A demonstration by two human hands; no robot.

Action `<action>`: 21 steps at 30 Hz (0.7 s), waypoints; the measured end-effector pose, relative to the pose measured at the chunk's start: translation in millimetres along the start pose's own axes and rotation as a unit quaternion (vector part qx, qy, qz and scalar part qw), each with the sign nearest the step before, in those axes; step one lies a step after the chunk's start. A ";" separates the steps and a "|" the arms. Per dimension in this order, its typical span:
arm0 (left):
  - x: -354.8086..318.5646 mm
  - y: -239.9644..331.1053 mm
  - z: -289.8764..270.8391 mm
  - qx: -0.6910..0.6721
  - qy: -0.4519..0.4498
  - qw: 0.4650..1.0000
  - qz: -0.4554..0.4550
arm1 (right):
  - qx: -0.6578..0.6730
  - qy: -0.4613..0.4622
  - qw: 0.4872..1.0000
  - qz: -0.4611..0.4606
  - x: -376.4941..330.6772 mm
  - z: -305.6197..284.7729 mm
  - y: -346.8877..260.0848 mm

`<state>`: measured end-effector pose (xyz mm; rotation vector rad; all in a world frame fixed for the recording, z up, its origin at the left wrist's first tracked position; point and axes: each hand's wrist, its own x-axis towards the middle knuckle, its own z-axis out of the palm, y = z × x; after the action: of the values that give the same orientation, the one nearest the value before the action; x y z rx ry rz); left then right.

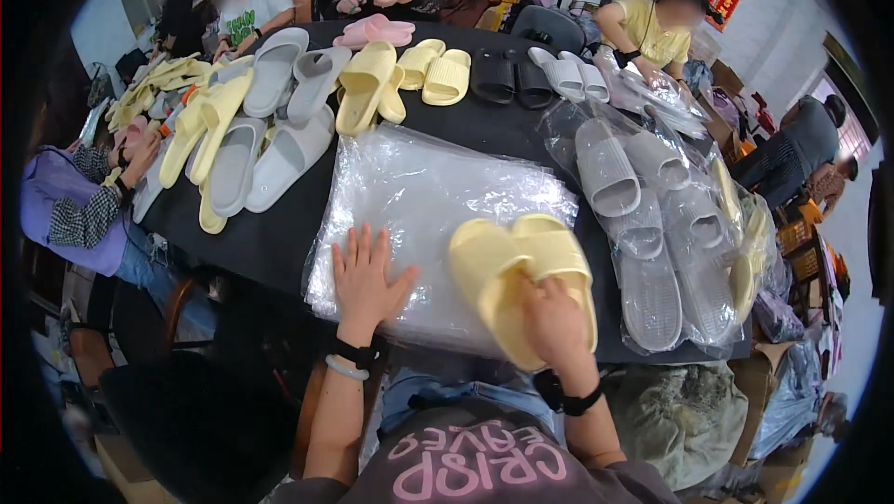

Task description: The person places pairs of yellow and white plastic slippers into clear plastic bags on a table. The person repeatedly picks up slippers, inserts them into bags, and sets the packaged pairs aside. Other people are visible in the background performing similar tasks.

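My right hand (551, 318) grips a pair of yellow slippers (507, 266) held together, just above the near edge of a stack of clear plastic bags (428, 197). My left hand (365, 279) lies flat with fingers spread on the near left part of that stack. The bags rest on a black table (270, 238).
Grey slippers in clear bags (652, 224) pile up at the right. Loose grey and yellow slippers (279, 113) cover the far left, with yellow (438, 71), black (507, 75) and pink pairs (374, 32) farther back. Several people sit around the table, one in purple (74, 211) at left.
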<state>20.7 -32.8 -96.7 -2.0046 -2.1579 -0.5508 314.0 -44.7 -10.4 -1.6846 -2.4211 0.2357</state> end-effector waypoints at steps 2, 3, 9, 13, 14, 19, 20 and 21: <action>0.8 1.6 -0.9 -0.004 0.009 1.000 0.000 | -0.030 0.005 0.998 0.060 -12.1 7.6 45.4; 1.6 2.2 -0.4 -0.001 0.008 1.000 0.001 | -0.011 0.016 0.998 0.064 -16.6 1.7 58.3; -1.3 2.5 -4.9 0.004 -0.002 1.000 -0.009 | 0.122 0.158 0.979 0.029 -19.4 -50.0 22.0; -0.6 0.0 -0.9 -0.005 0.005 1.000 0.003 | 0.081 0.174 0.979 -0.067 -6.3 -69.7 -36.5; -0.8 -3.1 1.8 -0.001 0.003 1.000 0.005 | 0.104 0.131 0.983 -0.070 -1.4 -69.1 -50.1; 4.2 -4.0 6.0 -0.012 0.007 1.000 0.024 | 0.178 0.144 0.965 -0.125 50.0 16.4 -58.5; 3.7 -8.1 5.3 -0.076 0.016 0.997 0.009 | 0.214 0.147 0.957 -0.126 51.1 33.4 -55.6; 0.7 -15.0 6.6 -0.142 0.024 0.990 -0.011 | 0.248 0.147 0.949 -0.130 49.3 37.7 -56.4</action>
<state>6.7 -30.4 -105.1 -2.0770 -2.1795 -0.9477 236.9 -18.8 -31.1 -1.0869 -2.1004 0.4711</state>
